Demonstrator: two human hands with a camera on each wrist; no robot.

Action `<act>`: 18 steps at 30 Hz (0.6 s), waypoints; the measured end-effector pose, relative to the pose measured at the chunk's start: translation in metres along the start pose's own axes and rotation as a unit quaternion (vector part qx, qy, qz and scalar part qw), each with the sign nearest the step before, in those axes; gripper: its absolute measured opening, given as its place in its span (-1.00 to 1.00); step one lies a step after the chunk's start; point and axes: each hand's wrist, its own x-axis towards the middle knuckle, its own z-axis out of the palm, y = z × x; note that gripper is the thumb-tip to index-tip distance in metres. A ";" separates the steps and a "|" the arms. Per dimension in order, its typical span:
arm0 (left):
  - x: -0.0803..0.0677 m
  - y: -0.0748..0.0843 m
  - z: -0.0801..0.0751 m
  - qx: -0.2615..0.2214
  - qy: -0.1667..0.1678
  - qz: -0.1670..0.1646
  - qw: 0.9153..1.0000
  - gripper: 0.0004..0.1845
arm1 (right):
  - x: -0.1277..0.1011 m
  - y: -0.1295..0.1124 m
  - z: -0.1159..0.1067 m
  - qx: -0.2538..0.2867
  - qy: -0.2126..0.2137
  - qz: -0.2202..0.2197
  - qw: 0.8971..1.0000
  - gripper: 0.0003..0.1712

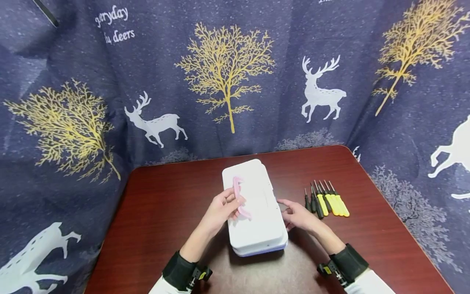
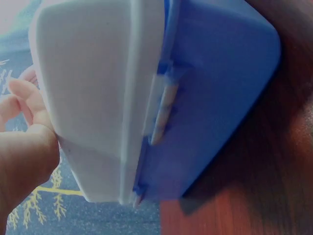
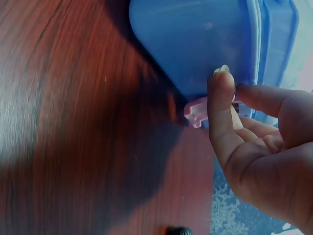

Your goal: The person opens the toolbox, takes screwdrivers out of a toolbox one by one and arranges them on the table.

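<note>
My left hand [image 1: 220, 210] is pinching the pink handle [image 1: 239, 198] on the lid of the white box [image 1: 262, 220], fingers curled round it. The box — white lid over a blue base [image 2: 220, 93] — is lying near the middle of the dark red table [image 1: 161, 204]. My right hand [image 1: 299, 215] is resting at the box's right edge, thumb [image 3: 218, 105] and fingertips closing on the small pink latch [image 3: 196, 111]. Just right of that hand, 5 screwdrivers [image 1: 327, 200] are lying side by side — some yellow-handled, some dark.
</note>
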 end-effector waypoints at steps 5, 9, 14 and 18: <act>-0.002 -0.001 0.002 0.049 -0.002 -0.002 0.999 -0.67 | 0.007 0.000 0.011 0.000 -0.011 -0.009 1.000 -0.23; -0.004 0.001 0.001 0.077 0.000 0.007 0.997 -0.69 | 0.010 -0.001 0.016 0.022 -0.032 -0.011 0.999 -0.20; -0.003 0.003 -0.002 0.096 -0.008 0.012 0.995 -0.60 | 0.014 0.001 0.018 0.027 -0.045 -0.009 0.999 -0.18; 0.000 0.004 0.001 0.114 -0.006 0.019 0.993 -0.54 | 0.020 0.002 0.017 0.001 -0.035 -0.005 0.999 -0.16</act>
